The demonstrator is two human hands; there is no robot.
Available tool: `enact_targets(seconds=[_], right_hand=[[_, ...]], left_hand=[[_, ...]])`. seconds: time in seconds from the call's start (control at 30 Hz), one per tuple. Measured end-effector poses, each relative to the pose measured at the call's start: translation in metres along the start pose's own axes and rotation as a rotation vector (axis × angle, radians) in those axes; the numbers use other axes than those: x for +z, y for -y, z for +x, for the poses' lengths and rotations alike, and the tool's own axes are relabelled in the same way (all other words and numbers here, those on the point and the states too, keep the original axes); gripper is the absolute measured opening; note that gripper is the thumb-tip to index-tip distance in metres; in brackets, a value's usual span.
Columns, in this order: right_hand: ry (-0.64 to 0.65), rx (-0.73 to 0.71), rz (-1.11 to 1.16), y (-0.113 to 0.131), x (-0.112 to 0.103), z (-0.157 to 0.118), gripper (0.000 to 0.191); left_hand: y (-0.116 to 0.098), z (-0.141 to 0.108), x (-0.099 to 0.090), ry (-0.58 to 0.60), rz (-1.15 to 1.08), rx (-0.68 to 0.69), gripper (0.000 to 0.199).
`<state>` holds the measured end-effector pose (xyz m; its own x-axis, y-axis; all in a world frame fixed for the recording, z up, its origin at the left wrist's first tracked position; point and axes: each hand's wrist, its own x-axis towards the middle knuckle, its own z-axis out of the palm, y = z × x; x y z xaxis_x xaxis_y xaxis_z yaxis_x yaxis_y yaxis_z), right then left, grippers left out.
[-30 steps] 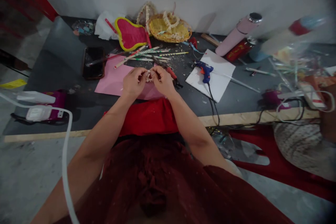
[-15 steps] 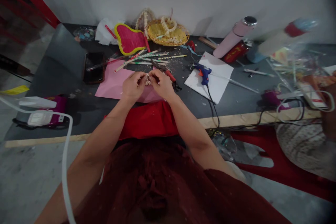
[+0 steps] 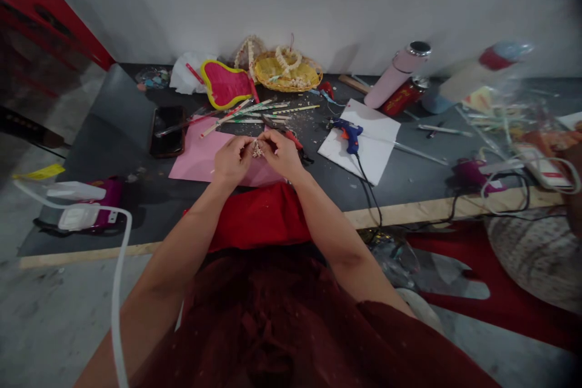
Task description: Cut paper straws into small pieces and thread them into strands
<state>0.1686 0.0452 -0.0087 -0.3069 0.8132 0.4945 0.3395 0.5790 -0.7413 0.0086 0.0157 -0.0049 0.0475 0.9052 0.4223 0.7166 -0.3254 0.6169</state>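
head view puts both our hands together over the pink sheet (image 3: 193,154), on the dark surface (image 3: 122,115). our left hand (image 3: 231,162) pinches the top of a pale cluster (image 3: 257,150) of small pieces between thumb and finger, and our right hand (image 3: 282,156) pinches it from the other side. the rest of the cluster shows just below the pinch; we cannot tell whether it touches the pink sheet, and how its pieces are joined is too small to make out. to do this well, we judge, one hand should serve as a steady anchor while the other makes the fine adjustments, with a light grip so that the little pieces neither slip nor crush. working low over the pink sheet would let us spot anything dropped. the red-handled pliers (image 3: 293,138) lie just beside our right hand, partly hidden, so we should mind our knuckles there. the blue glue gun (image 3: 351,133) rests on the white board (image 3: 377,160); our right forearm had best not brush its cord (image 3: 367,179).
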Motion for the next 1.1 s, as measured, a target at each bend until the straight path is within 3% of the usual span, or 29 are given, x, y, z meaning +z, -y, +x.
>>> enact_targets(seconds=[0.6, 1.1], right_hand=[[0.046, 0.024, 0.026, 0.0016, -0.0015, 0.0008, 0.022], [0.129, 0.019, -0.078, -0.0003, -0.0043, 0.001, 0.011]], left_hand=[[0.0019, -0.0007, 0.0008, 0.004, -0.006, 0.023, 0.025], [0.0036, -0.001, 0.0008, 0.097, 0.127, 0.062, 0.025]])
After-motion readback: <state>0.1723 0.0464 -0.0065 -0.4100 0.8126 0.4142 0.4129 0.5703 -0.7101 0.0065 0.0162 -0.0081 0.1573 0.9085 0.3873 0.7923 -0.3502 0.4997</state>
